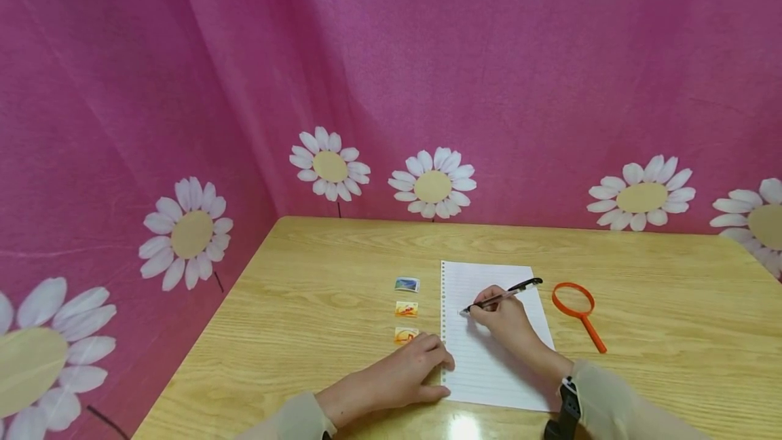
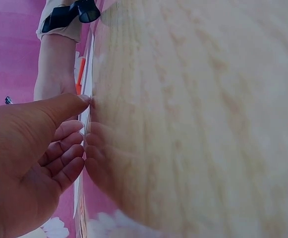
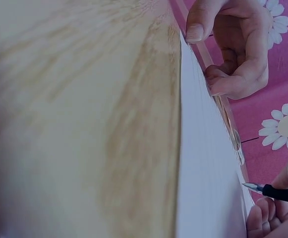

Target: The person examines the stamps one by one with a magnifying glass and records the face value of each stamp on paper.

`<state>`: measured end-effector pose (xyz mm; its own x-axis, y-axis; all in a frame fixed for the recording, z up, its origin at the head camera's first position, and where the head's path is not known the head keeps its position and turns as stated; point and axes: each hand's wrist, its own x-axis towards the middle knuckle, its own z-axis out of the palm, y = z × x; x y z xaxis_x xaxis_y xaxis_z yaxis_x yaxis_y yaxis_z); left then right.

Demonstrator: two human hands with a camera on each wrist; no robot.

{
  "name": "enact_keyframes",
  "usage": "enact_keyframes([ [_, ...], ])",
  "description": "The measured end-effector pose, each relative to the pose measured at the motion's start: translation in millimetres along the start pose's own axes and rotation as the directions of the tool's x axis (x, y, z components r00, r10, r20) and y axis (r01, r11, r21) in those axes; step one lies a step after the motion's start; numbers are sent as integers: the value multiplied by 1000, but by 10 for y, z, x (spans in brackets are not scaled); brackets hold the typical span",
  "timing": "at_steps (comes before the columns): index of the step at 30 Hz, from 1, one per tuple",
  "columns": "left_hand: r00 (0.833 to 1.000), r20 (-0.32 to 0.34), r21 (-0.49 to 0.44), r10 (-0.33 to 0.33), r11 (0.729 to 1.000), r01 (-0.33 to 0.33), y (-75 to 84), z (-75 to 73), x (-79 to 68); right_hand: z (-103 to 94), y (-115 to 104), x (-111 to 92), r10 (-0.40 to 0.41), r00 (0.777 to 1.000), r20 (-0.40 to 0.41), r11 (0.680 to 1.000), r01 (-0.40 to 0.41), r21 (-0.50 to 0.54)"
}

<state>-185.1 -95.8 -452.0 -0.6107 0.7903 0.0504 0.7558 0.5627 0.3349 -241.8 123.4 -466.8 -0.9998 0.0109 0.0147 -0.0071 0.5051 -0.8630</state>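
Observation:
A lined sheet of paper (image 1: 489, 372) with punched holes along its left edge lies on the wooden table. My right hand (image 1: 510, 321) pinches a pen (image 1: 489, 302), its tip at the upper left part of the sheet and its black end pointing up to the right. In the right wrist view the metal tip of the pen (image 3: 270, 191) shows close to the paper (image 3: 203, 163). My left hand (image 1: 408, 371) rests at the sheet's lower left edge, thumb and fingertips touching down there. In the left wrist view the left hand (image 2: 29, 153) has loosely bent fingers and grips nothing.
Three small picture cards stand in a column left of the sheet: a blue-green one (image 1: 406, 284), a yellow-orange one (image 1: 406, 309) and another orange one (image 1: 404, 335) beside the left fingers. A red magnifying glass (image 1: 591, 328) lies to the right. A pink flowered curtain (image 1: 519, 87) hangs behind the table (image 1: 293, 331).

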Motion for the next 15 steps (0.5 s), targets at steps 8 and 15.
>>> enact_keyframes([
  [8,1000,1,-2,-4,1000,4,1,-18,10,-18,-12,4,-3,1000,-9,1000,3,-3],
  [15,1000,-6,11,15,1000,-15,10,-15,-5,-24,11,-4,28,999,-47,999,-27,18],
])
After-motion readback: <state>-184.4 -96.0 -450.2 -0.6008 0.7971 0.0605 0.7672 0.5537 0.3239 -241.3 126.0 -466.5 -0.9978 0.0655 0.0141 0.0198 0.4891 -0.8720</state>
